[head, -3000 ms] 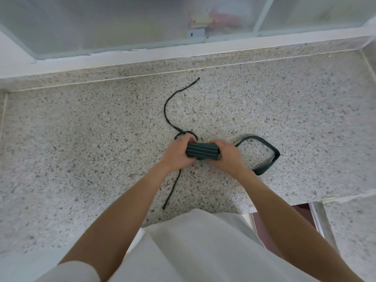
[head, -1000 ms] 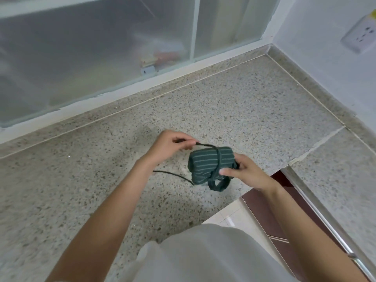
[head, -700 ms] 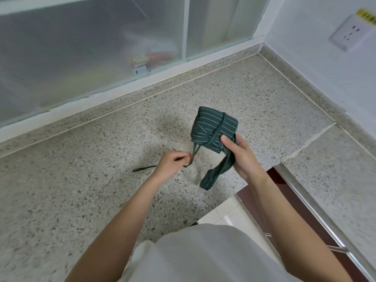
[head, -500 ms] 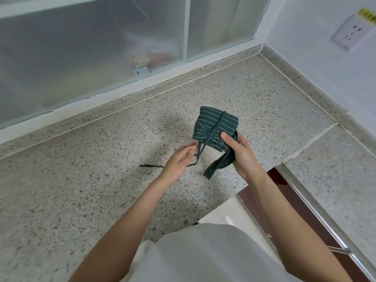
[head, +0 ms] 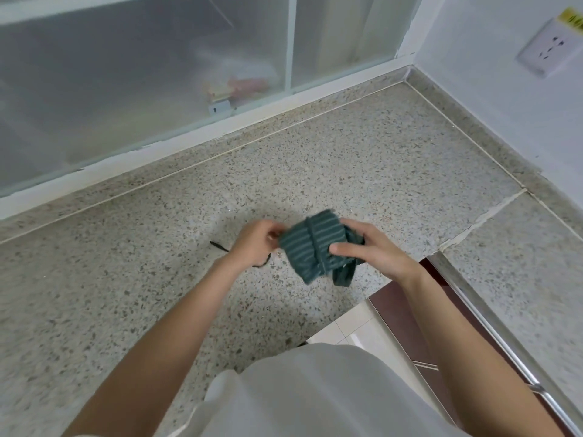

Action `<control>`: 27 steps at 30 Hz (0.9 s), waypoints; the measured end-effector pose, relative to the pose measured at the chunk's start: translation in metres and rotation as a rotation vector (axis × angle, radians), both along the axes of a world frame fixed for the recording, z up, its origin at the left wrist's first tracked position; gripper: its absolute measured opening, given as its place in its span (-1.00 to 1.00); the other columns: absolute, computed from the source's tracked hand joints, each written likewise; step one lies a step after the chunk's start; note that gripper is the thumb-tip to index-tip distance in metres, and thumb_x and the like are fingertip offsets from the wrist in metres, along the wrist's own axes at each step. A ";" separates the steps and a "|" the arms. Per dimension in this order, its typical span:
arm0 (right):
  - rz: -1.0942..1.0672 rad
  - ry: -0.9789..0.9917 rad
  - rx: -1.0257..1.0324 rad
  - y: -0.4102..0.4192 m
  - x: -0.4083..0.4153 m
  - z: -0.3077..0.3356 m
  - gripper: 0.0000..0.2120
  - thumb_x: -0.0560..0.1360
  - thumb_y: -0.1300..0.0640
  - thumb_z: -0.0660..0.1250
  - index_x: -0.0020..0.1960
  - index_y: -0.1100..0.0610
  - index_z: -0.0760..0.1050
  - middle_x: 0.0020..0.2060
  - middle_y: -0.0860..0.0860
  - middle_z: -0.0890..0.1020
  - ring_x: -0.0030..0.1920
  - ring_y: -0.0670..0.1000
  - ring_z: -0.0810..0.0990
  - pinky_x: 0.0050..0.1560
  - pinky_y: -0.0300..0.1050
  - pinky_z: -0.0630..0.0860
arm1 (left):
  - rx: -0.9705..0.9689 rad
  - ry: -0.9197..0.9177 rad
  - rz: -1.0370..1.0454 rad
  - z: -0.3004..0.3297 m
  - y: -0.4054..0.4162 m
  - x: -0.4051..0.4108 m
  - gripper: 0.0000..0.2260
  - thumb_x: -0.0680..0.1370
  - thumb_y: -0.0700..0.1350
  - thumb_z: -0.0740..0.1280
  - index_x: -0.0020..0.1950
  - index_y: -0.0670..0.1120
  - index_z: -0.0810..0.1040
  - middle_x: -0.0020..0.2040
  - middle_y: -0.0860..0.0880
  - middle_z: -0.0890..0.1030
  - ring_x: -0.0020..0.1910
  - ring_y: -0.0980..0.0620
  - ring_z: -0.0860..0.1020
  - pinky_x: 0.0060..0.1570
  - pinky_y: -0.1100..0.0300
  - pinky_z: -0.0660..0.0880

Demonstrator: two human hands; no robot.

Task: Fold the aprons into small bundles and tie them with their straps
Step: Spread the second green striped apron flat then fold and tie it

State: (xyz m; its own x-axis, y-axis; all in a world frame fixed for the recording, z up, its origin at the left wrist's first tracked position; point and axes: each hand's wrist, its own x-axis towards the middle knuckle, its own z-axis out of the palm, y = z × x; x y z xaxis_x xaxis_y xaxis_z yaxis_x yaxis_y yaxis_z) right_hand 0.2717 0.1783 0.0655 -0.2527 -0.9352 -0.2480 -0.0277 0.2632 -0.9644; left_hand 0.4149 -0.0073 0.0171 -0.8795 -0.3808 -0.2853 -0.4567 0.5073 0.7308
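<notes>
Apron bundle [head: 310, 246] gripped in my right hand [head: 375, 249]; left hand [head: 255, 244], at nine o'clock, pinches the strap [head: 217, 246] to wind it.

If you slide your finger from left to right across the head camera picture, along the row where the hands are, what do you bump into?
Loose strap end → left hand → striped apron bundle → right hand → crack in the counter.

Apron bundle [head: 310, 246] between hands, above counter [head: 362, 159]
</notes>
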 end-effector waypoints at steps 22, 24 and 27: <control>-0.622 -0.524 0.197 -0.128 0.032 -0.082 -0.66 0.46 0.16 0.41 0.21 0.12 0.43 0.04 0.10 0.64 -0.03 0.03 0.65 -0.12 -0.12 0.58 | 0.020 0.283 0.598 -0.044 -0.033 0.013 -0.91 0.45 -0.09 0.45 -0.06 -0.04 0.66 -0.17 0.09 0.66 -0.17 0.23 0.59 -0.13 0.40 0.50; -0.629 -0.459 0.236 -0.136 0.031 -0.093 -0.63 0.47 0.14 0.40 0.22 0.08 0.37 0.06 0.09 0.62 -0.05 0.00 0.64 -0.20 -0.19 0.56 | 0.021 0.247 0.597 -0.059 -0.041 0.006 -0.91 0.46 -0.10 0.44 -0.06 -0.06 0.65 -0.17 0.09 0.65 -0.16 0.19 0.60 -0.13 0.40 0.49; -0.651 -0.331 0.337 -0.143 0.026 -0.114 -0.58 0.48 0.04 0.39 0.26 0.08 0.34 0.10 0.08 0.59 -0.04 -0.03 0.61 -0.19 -0.24 0.55 | 0.030 0.211 0.577 -0.083 -0.048 -0.005 -0.93 0.46 -0.11 0.44 -0.07 -0.05 0.65 -0.18 0.13 0.64 -0.15 0.19 0.60 -0.13 0.39 0.50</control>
State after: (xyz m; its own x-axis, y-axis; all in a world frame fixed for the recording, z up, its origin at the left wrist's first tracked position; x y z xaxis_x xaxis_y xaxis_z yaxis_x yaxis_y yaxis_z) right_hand 0.2979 0.0349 -0.0489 -0.5851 -0.4875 -0.6481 0.5050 0.4062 -0.7615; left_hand 0.4099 -0.0555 -0.0659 -0.5729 -0.8067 -0.1450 -0.4952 0.1997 0.8455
